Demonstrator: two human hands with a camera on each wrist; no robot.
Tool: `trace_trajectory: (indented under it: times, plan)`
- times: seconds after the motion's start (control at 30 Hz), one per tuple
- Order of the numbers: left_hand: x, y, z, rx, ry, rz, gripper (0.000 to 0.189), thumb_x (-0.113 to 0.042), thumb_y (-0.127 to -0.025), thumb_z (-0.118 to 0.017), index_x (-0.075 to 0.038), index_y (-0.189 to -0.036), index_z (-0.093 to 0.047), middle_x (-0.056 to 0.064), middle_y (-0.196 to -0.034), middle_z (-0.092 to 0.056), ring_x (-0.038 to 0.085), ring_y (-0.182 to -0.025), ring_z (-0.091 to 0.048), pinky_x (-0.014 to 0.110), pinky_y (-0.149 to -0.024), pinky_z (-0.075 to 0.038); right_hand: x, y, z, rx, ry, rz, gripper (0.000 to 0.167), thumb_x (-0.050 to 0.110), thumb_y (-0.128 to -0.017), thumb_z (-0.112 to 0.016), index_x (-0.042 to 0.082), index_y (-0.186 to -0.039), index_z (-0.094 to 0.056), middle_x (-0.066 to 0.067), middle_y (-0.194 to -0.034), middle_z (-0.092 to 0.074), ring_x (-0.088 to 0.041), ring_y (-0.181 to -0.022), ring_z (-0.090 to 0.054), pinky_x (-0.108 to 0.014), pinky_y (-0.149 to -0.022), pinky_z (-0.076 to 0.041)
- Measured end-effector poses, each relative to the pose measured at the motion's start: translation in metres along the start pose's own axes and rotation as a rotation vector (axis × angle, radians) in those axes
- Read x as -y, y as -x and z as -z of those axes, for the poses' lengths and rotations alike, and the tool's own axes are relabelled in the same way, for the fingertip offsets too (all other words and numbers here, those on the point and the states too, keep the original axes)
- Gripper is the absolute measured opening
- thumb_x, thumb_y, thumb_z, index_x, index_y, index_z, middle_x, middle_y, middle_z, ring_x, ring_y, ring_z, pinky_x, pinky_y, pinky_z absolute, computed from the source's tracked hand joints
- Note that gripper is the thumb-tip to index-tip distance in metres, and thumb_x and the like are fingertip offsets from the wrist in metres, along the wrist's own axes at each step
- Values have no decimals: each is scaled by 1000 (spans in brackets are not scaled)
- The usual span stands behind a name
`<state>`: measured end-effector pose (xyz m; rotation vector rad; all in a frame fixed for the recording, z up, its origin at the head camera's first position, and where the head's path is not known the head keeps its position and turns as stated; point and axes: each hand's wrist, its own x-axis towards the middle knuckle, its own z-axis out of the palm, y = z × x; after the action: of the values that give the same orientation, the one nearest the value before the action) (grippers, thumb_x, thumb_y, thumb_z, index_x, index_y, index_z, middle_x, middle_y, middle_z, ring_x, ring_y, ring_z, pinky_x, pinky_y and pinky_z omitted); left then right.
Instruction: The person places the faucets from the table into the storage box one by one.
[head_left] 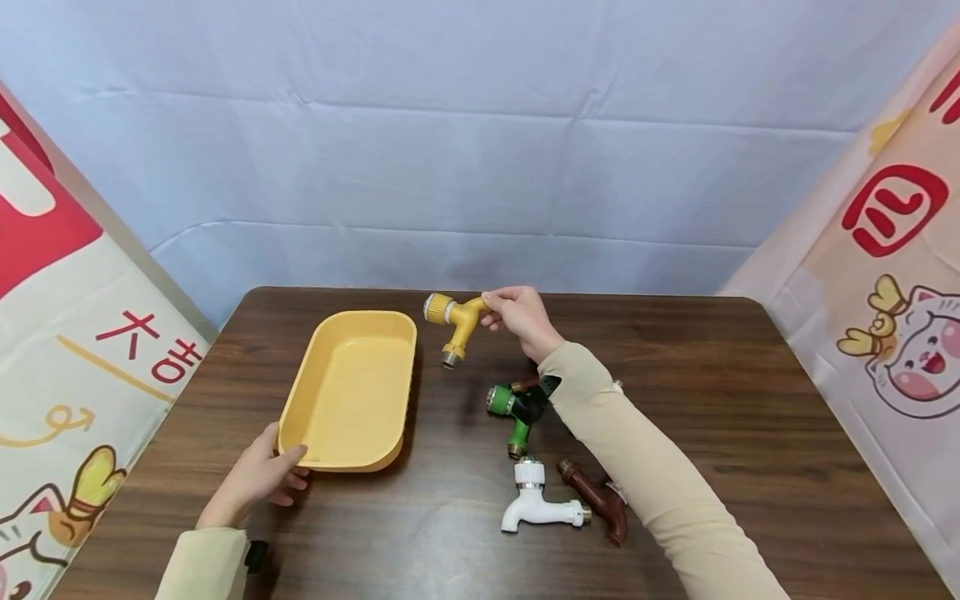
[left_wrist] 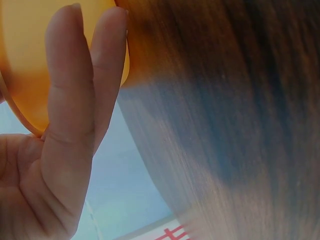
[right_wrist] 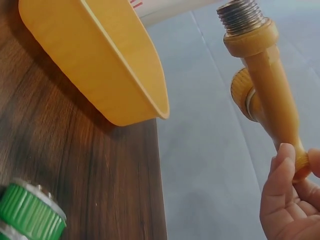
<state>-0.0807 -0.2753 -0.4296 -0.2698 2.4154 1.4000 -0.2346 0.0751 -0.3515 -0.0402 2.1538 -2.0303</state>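
The tray (head_left: pixel 360 396) was gripped by the left hand (head_left: pixel 258 473). Just outside, a yellow tap (head_left: pixel 465 318) was pinched by the right hand (head_left: pixel 522 315).

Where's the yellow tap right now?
In the head view, the yellow tap is near the middle, just right of the yellow tray, pinched by its spout in the right hand above the table.

The tray (head_left: pixel 356 392) lies on the table (head_left: pixel 720 375), left of the taps (head_left: pixel 531 507); cloths (head_left: pixel 480 167) hang behind, left and right.
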Motion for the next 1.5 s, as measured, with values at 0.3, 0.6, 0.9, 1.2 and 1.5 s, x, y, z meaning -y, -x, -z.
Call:
trace_trajectory:
  times: [0.3, 0.6, 0.9, 1.2, 1.5]
  plan:
    - [-2, 1, -1, -2, 12, -2, 46, -14, -95, -46, 3, -130, -21, 17, -80, -60, 27, -67, -63, 39, -51, -51, 3, -3, -11, -10, -14, 16, 26, 10, -91, -55, -10, -107, -60, -13, -82, -61, -12, -58, -58, -22, -56, -49]
    - [-5, 2, 0, -4, 3, -14, 47, -13, -94, -45, 4, -130, -20, 17, -79, -60, 27, -66, -62, 39, -51, -52, 6, -8, -24, -8, -41, 18, 25, 9, -91, -56, -10, -105, -61, -12, -77, -62, -12, -57, -58, -22, -56, -48]
    - [-4, 3, -1, -2, 13, -14, 48, -13, -94, -46, 3, -131, -19, 17, -79, -60, 27, -67, -63, 40, -52, -52, 6, -10, -40, -13, -70, -9, 24, 10, -91, -56, -9, -104, -63, -14, -77, -63, -10, -55, -57, -28, -61, -49]
    - [-1, 3, -2, -6, 7, -7, 48, -14, -94, -46, 3, -131, -19, 16, -79, -60, 28, -68, -63, 40, -52, -52, 2, -11, -52, -14, -97, -53, 24, 12, -90, -57, -8, -102, -63, -9, -72, -61, -12, -57, -57, -23, -56, -48]
    - [-1, 3, -3, -10, 6, 4, 49, -14, -95, -46, 3, -132, -19, 16, -80, -60, 27, -68, -63, 40, -52, -52, -3, -12, -64, -27, -68, -63, 23, 13, -90, -58, -6, -102, -64, -10, -76, -62, -10, -55, -57, -28, -61, -52]
